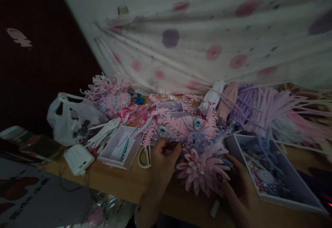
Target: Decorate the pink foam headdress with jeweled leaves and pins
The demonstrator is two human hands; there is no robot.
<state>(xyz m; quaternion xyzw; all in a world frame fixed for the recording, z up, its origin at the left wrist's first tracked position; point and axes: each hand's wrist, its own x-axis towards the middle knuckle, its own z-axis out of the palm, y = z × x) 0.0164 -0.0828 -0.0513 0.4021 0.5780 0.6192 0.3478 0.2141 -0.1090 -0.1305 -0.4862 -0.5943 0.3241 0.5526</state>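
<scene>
A pipe-cleaner flower piece (201, 171) is held near the table's front edge. It has a large pink flower with a pale centre, lilac loops (198, 140) behind, and pink leaf shapes and blue-jewelled ornaments (198, 123) further back. My right hand (241, 186) grips it from the right, thumb by the front petals and fingers behind. My left hand (166, 153) is pinched closed at its left edge; what lies between thumb and fingertips is too dark to make out. Handles of scissors (144, 157) show just left of my left hand.
Right of my hands stands a white box (293, 193) of beads and lilac stems. At left are a smaller white box (119, 148), a white power bank (79, 159) and a plastic bag (75, 117). Pipe-cleaner bundles (243, 103) line the back right, before a spotted curtain (181, 55).
</scene>
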